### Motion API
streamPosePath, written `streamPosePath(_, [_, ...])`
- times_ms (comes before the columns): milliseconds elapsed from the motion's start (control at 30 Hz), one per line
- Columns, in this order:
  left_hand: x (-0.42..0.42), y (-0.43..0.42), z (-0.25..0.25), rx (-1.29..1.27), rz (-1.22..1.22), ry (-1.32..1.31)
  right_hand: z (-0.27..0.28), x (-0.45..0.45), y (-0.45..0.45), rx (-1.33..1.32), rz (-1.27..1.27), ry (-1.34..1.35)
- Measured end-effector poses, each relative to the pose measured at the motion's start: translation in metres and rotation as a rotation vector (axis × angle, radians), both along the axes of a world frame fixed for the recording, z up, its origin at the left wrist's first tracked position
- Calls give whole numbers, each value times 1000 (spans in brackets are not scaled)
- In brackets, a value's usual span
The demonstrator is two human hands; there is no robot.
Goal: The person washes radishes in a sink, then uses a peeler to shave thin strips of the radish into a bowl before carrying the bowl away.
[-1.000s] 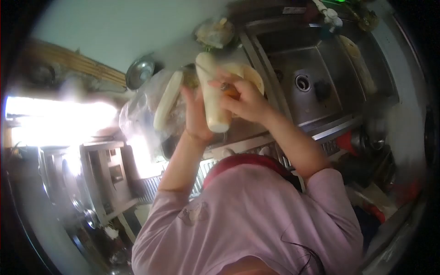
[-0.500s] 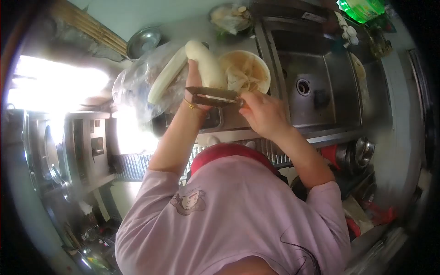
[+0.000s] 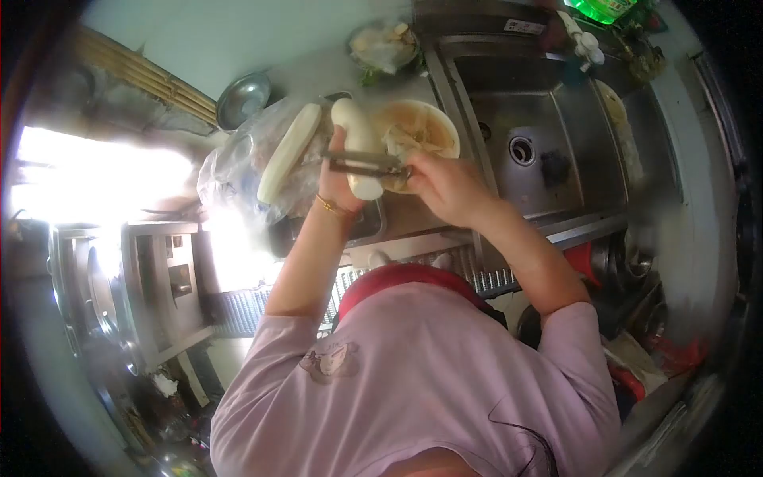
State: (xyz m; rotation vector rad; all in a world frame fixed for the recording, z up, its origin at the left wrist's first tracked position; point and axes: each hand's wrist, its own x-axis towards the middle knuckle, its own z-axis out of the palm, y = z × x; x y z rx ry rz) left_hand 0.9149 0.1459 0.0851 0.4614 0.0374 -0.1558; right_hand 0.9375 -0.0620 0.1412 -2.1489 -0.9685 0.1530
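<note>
My left hand (image 3: 340,184) is wrapped around a thick, pale daikon radish (image 3: 348,121), its cut-looking white end pointing towards me. In my right hand (image 3: 447,184) is a peeler (image 3: 364,164) with a wide, slotted metal blade. The blade lies crosswise over the daikon near its lower end. Beside it, on the right, a round bowl (image 3: 453,141) holds thin peel strips (image 3: 417,137). A second pale daikon (image 3: 289,155) rests on plastic bags (image 3: 238,171) to the left. My right fingertips are partly blurred.
A steel sink (image 3: 517,195) is on the right, with a green bottle (image 3: 602,8) beyond it. Behind the bowl sits a dish of food pieces (image 3: 383,49). A metal bowl (image 3: 243,101) stands at the back left. A dark tray (image 3: 370,226) lies under my left wrist.
The daikon's lower end now shows below the blade, with its tip turned more towards me. The peeler has shifted slightly up along it. The whole view has tilted a little.
</note>
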Motion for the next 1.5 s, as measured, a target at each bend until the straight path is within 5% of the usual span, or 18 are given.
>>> streamPosePath(100, [-8,-9,18,-291,-136,128,4,5,3,-78,100,-26])
streamPosePath(167, [-9,-8,8,-22,-65,93,4,14,2,-113,106,-40])
streamPosePath(300, [-14,-7,-4,-99,-113,216,-19,40,-2,-127,18,1])
streamPosePath(533, [-33,-16,21,-309,-280,262,-85,119,-4,-216,-104,239])
streamPosePath(633, [-28,-11,22,-225,-241,220,-173,158,-13,-274,-138,183])
streamPosePath(733, [-2,4,16,-167,-108,247,-132,135,-6,-125,-434,165])
streamPosePath(933, [27,21,-4,-263,-86,225,-34,54,6,45,-205,133])
streamPosePath(1033, [37,25,-18,-234,-102,197,-24,16,3,174,51,-366])
streamPosePath(1133, [34,16,-19,-351,-124,164,-12,8,7,30,-4,-406])
streamPosePath(1367, [19,4,-15,-423,-290,190,-12,37,9,-244,-46,-81])
streamPosePath(1500, [7,-1,-12,-141,-279,287,-22,82,4,-297,-80,-9])
